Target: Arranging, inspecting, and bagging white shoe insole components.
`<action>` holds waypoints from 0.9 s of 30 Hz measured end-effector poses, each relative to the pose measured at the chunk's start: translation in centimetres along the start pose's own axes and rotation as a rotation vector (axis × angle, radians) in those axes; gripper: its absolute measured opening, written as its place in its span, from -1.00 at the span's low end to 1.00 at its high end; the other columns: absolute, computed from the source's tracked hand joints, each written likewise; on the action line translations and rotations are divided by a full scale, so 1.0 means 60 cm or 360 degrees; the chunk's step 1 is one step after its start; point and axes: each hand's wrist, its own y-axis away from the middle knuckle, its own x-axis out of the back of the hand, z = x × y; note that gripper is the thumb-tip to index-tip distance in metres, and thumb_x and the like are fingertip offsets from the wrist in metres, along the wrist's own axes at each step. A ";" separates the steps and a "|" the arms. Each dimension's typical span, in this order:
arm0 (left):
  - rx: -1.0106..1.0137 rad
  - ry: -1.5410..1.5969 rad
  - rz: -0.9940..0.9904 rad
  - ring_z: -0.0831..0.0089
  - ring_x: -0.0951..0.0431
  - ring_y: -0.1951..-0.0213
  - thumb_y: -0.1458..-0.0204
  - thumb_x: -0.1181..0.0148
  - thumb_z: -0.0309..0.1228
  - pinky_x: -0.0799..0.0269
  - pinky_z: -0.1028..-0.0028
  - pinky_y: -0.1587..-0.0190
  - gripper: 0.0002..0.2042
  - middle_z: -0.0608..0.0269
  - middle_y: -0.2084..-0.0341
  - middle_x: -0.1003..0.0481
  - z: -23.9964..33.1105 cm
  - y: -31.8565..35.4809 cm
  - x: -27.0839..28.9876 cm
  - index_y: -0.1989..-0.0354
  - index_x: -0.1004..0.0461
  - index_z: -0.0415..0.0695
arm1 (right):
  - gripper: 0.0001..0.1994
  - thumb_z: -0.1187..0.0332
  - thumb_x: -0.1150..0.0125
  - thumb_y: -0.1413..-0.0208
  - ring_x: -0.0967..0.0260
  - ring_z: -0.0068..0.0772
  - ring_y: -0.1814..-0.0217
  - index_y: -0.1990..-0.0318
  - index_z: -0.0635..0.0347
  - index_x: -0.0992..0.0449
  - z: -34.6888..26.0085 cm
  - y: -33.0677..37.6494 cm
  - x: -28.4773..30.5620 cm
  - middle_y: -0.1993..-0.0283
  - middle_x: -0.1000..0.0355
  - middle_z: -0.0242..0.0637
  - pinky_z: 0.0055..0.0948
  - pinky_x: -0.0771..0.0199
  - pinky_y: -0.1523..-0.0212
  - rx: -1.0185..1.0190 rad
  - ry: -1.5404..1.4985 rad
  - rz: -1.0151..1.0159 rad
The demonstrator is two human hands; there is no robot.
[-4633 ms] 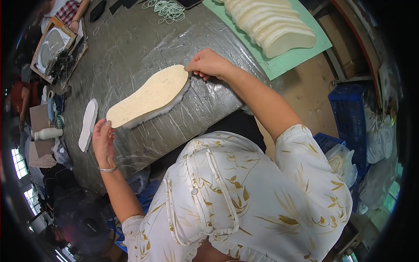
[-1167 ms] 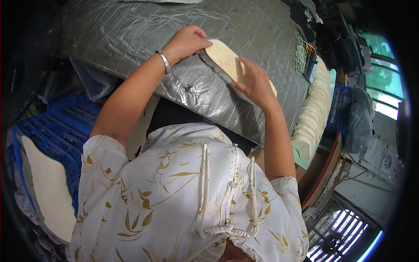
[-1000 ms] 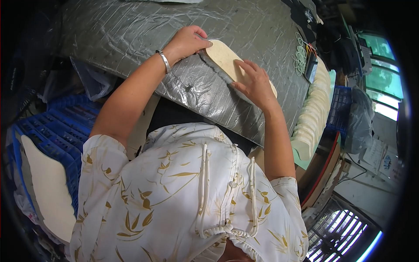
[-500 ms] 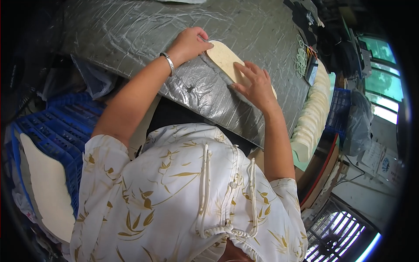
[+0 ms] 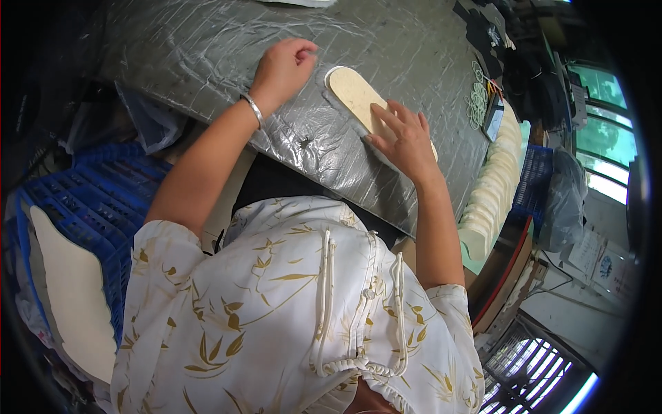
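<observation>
A cream insole lies on the plastic-covered table, slanting from upper left down to the right. A thin white edge shows round its far left end. My right hand rests on the insole's near part with the fingers spread, hiding much of that end. To the left of the insole and apart from it, my left hand is raised with its fingers curled together. Whatever those fingers pinch, if anything, is hidden. A silver bangle circles my left wrist.
A long row of stacked cream insoles stands along the right edge, with a phone-like device and pale green cord beside it. Blue crates stand at lower left, near a large cream sheet. White material lies at the top.
My left hand has let go of the insole's far end and moved left, fingers curled. The right hand stays on the insole, almost in the same place.
</observation>
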 end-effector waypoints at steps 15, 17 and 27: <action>-0.0764 -0.0647 -0.0703 -0.04 0.07 -0.46 0.04 -0.29 0.15 0.17 0.09 -0.48 -0.02 -0.21 -0.40 -0.03 0.080 0.117 -0.078 -0.34 -0.09 -0.43 | -0.40 0.11 -0.40 -0.01 -0.27 -0.14 -0.34 -0.27 -0.22 -0.43 -0.007 -0.004 -0.006 -0.30 -0.31 -0.18 0.23 -0.02 -0.38 0.0066 0.0081 -0.0008; -0.0784 -0.0642 -0.0713 -0.04 0.07 -0.46 0.05 -0.30 0.16 0.17 0.10 -0.48 0.00 -0.20 -0.40 -0.02 0.076 0.117 -0.078 -0.34 -0.09 -0.43 | -0.41 0.11 -0.40 -0.02 -0.27 -0.16 -0.34 -0.27 -0.22 -0.43 -0.008 -0.003 -0.006 -0.30 -0.31 -0.18 0.24 -0.02 -0.38 0.0056 0.0077 -0.0005; -0.0734 -0.0769 -0.0802 -0.12 -0.03 -0.42 0.09 -0.38 0.09 0.07 0.05 -0.44 -0.02 -0.21 -0.36 -0.13 0.104 0.100 -0.061 -0.32 -0.12 -0.43 | -0.56 0.28 -0.04 -0.31 -0.16 0.02 -0.44 -0.30 0.19 -0.33 0.100 0.095 0.001 -0.41 -0.21 -0.04 0.05 -0.07 -0.40 -0.0280 -0.0597 0.0478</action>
